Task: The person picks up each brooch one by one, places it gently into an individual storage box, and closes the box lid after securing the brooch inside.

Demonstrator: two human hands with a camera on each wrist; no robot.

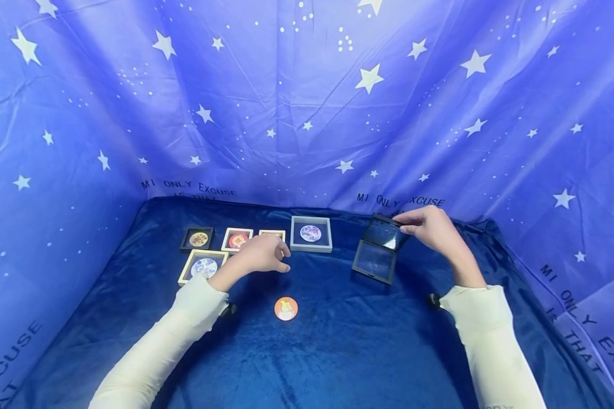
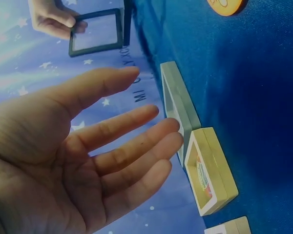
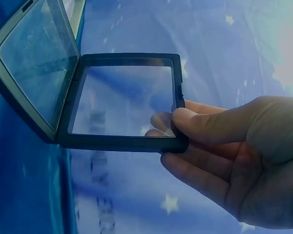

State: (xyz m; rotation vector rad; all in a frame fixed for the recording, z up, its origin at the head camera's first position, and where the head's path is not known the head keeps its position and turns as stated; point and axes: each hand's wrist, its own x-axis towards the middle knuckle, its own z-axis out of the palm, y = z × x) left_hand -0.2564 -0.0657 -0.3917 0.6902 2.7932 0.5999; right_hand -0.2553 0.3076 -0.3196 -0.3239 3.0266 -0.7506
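Observation:
My right hand [image 1: 435,232] pinches the far edge of a black display frame [image 3: 112,145] between thumb and fingers. The frame stands unfolded at its hinge: one clear-windowed half lies low over the cloth, and the held half is raised. In the right wrist view both windows show no disc between them. My left hand [image 1: 260,254] hovers before the row of frames, its fingers loosely extended with nothing in them, as the left wrist view shows. An orange round badge [image 1: 286,309] with a yellow and white figure lies on the cloth, nearer to me than the left hand.
Several closed frames with round badges stand at the back left: a grey one [image 1: 311,248], a small black one [image 1: 184,239], and cream ones, one [image 2: 219,170] partly behind my left hand. Dark blue cloth [image 1: 348,352] covers the table. A starry curtain [image 1: 286,153] hangs behind.

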